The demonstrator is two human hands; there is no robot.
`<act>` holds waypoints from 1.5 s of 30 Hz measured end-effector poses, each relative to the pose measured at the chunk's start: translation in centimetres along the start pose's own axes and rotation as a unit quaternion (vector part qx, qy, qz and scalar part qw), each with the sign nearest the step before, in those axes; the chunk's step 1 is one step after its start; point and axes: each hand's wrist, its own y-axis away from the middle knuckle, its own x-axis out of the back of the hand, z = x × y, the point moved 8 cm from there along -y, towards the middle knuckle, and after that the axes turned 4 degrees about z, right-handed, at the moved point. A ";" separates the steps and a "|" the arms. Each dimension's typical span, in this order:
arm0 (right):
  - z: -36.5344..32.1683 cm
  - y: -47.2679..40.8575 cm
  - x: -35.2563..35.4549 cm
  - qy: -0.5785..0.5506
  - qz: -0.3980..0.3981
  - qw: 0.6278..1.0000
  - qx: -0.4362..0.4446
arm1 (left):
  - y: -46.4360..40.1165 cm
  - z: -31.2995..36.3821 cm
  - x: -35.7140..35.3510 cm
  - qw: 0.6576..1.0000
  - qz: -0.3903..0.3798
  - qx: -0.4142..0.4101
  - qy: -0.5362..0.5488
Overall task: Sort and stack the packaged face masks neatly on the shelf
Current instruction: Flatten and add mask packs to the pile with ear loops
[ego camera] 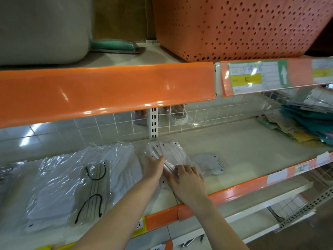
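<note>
Both hands work a small stack of white face masks (171,156) in crinkly clear plastic, lying mid-shelf on the smooth cream shelf (234,150). The left hand (154,166) lies flat with straight fingers pressing the stack's left edge; the right hand (187,179) rests on its near end, fingers bent over the glossy wrap. Just right of the stack lies a single flat grey mask packet (210,164). To the left sit a white bagged pile (119,159) and a beige pleated mask with black ear loops (97,186) in a loose transparent bag. A perforated orange plastic basket (243,27) stands on the shelf above.
</note>
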 end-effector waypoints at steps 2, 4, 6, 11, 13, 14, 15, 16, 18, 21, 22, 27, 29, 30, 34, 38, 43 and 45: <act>-0.1 0.3 -0.1 -0.012 0.008 1.000 0.009 | 0.1 -0.3 -0.2 1.000 -0.012 0.013 0.014; -0.3 0.7 -0.2 -0.031 0.009 0.999 0.024 | 0.3 -0.5 -0.3 0.999 -0.021 0.018 0.030; -0.6 1.1 -0.2 -0.056 0.006 0.998 0.040 | 0.4 -0.4 0.0 0.999 -0.001 -0.007 0.037; -1.6 2.1 -0.5 -0.200 -0.019 0.976 0.080 | 1.1 -0.3 0.7 1.000 -0.013 -0.027 0.000; -1.3 2.0 -0.1 -0.265 -0.026 0.961 0.068 | 1.4 0.2 1.2 0.999 -0.022 -0.046 -0.006; -0.9 1.6 0.0 -0.284 -0.019 0.957 0.056 | 1.6 0.6 1.5 0.998 -0.023 -0.058 0.001; -0.4 1.2 0.4 -0.284 0.000 0.958 0.045 | 1.8 0.8 1.8 0.997 -0.022 -0.068 0.007; 0.2 0.7 0.8 -0.270 0.027 0.962 0.033 | 1.9 1.0 2.0 0.997 -0.022 -0.077 0.010; 1.5 -0.1 1.2 -0.223 0.065 0.973 0.007 | 2.2 1.3 2.6 0.996 -0.018 -0.091 0.009; 2.6 -0.6 0.3 -0.124 0.025 0.992 -0.025 | 2.0 1.5 3.8 0.994 0.007 -0.109 0.026; 2.7 -0.5 -0.2 -0.094 -0.003 0.995 -0.030 | 2.1 1.6 4.3 0.993 0.013 -0.116 0.032; 1.4 0.4 -0.9 -0.041 -0.038 0.998 -0.013 | 1.9 1.6 6.1 0.989 0.032 -0.144 0.018; 1.0 0.4 -1.1 -0.020 -0.056 0.998 0.003 | 2.0 1.6 6.7 0.988 0.035 -0.151 0.004; 0.9 0.4 -1.2 -0.008 -0.065 0.998 0.010 | 2.0 1.6 7.0 0.988 0.035 -0.153 0.001; 0.0 0.4 -1.3 0.006 -0.079 0.996 0.045 | 2.1 1.7 8.1 0.988 0.029 -0.151 0.011; -1.8 0.5 -1.4 -0.082 -0.054 0.994 0.056 | 2.8 2.9 9.9 0.987 0.029 -0.149 0.047; -3.2 -0.4 0.1 -0.299 0.046 0.953 -0.001 | 4.5 6.5 13.8 0.969 0.061 -0.232 0.062; -3.8 -0.7 0.1 -0.369 0.042 0.928 -0.014 | 5.0 7.8 15.5 0.954 0.075 -0.285 0.048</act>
